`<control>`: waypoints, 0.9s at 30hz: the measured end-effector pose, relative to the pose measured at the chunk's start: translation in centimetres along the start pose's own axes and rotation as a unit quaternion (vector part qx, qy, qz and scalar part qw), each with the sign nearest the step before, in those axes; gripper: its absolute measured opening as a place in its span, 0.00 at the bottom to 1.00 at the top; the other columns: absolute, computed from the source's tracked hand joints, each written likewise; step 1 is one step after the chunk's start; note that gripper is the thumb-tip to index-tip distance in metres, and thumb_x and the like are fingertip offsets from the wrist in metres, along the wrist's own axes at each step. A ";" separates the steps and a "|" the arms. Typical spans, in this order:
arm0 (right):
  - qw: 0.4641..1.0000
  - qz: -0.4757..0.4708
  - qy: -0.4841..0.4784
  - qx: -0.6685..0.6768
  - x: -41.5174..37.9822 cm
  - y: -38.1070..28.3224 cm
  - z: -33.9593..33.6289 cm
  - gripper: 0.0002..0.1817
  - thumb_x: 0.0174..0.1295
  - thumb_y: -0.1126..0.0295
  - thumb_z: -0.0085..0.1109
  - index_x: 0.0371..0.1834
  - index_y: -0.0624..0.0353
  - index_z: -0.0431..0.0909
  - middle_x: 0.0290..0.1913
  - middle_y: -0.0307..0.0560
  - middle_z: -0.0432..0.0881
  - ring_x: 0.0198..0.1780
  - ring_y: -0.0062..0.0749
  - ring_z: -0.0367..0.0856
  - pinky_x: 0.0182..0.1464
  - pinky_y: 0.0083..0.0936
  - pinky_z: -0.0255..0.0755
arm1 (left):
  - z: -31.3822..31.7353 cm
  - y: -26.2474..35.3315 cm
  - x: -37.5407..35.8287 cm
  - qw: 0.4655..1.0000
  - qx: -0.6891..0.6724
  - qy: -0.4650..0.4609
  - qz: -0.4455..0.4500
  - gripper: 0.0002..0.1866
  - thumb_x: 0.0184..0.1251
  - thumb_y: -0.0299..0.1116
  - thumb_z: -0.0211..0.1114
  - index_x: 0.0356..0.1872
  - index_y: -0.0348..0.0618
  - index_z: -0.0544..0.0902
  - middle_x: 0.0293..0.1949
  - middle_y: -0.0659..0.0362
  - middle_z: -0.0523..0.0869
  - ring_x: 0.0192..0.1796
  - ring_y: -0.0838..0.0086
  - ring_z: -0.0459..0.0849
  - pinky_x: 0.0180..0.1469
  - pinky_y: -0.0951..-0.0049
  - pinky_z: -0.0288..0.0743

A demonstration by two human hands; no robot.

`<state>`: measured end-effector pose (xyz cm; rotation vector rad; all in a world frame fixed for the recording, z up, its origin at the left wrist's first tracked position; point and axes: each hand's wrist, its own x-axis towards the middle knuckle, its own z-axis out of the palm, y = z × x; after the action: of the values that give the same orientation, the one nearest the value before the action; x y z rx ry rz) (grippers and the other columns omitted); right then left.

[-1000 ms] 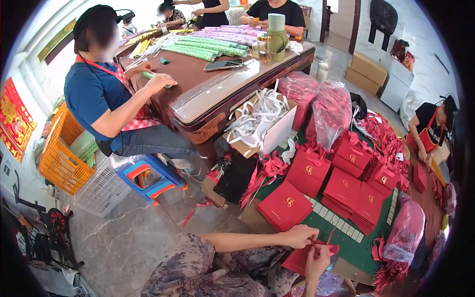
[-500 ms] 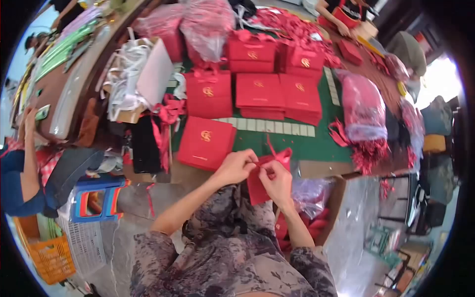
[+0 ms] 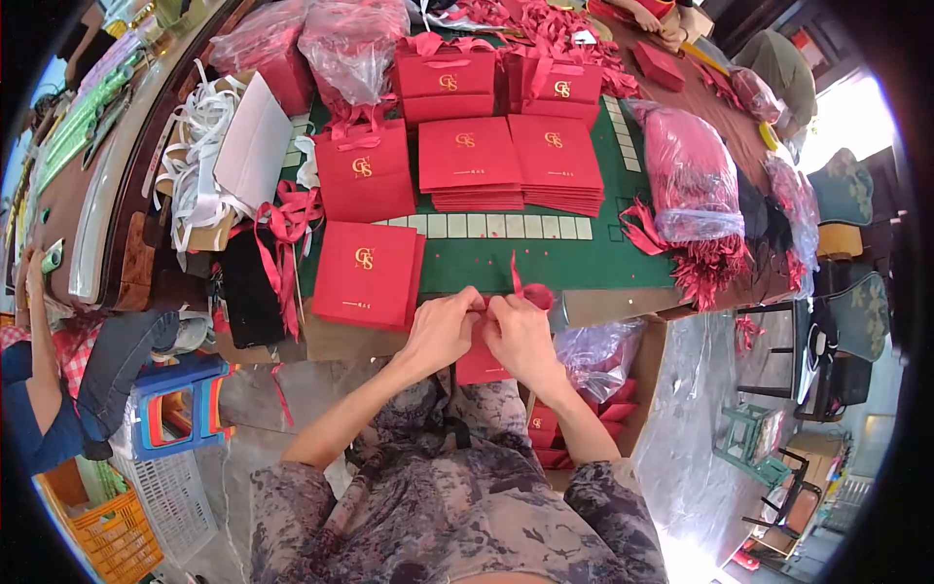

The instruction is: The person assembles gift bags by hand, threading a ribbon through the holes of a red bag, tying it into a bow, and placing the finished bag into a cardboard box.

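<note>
Near the table's front edge, a red paper gift bag (image 3: 476, 363) hangs above my lap between my hands. My left hand (image 3: 441, 329) is closed at its upper left edge, fingertips pinched together. My right hand (image 3: 521, 338) grips the upper right part, close against the left fingertips. Over the right hand a red ribbon (image 3: 531, 289) loops up, with one end standing upright. The fingers cover the bag's top edge, so what exactly they pinch there is hidden. Just left of my left hand lies a small stack of flat red bags (image 3: 362, 275) with gold lettering.
Red bag stacks (image 3: 469, 156) stand on the green mat (image 3: 467, 261), behind a row of pale tiles (image 3: 486, 226). At left is a box of white ribbons (image 3: 251, 146); at right, a plastic-wrapped ribbon bundle (image 3: 693, 175). A carton (image 3: 644, 389) of red bags sits below. Other people work nearby.
My hands have come closer together on the bag, the right one now partly covering it and its ribbon. The camera view has shifted, so the table's contents appear farther left.
</note>
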<state>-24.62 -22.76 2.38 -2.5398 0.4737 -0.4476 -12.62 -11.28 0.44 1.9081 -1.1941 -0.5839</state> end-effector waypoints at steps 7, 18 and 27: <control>0.980 0.160 0.009 0.121 -0.8 0.3 1.5 0.06 0.56 0.76 0.66 0.34 0.65 0.79 0.31 0.53 0.85 0.33 0.39 0.87 0.38 0.31 0.80 | 0.3 1.0 -0.4 0.999 -0.005 0.029 -0.023 0.07 0.65 0.22 0.60 0.43 0.38 0.78 0.36 0.48 0.89 0.41 0.50 0.88 0.41 0.55 0.80; 0.976 0.133 0.055 0.165 -1.8 -0.3 -2.0 0.06 0.67 0.75 0.63 0.45 0.62 0.83 0.40 0.47 0.86 0.36 0.30 0.86 0.38 0.23 0.78 | -1.1 0.9 -0.2 0.998 0.012 -0.040 -0.052 0.13 0.60 0.31 0.72 0.42 0.42 0.79 0.31 0.54 0.87 0.24 0.62 0.84 0.30 0.61 0.77; 0.971 0.084 -0.159 0.160 2.1 3.0 -4.0 0.08 0.66 0.70 0.62 0.39 0.64 0.85 0.34 0.49 0.86 0.34 0.34 0.85 0.38 0.30 0.77 | 1.4 0.9 -1.3 0.980 0.099 0.080 0.154 0.07 0.61 0.31 0.71 0.37 0.45 0.82 0.31 0.57 0.84 0.34 0.63 0.83 0.37 0.65 0.71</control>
<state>-25.12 -27.75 4.42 -2.1829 0.4487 -0.0438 -14.72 -10.90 0.33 1.8414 -1.4475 -0.1476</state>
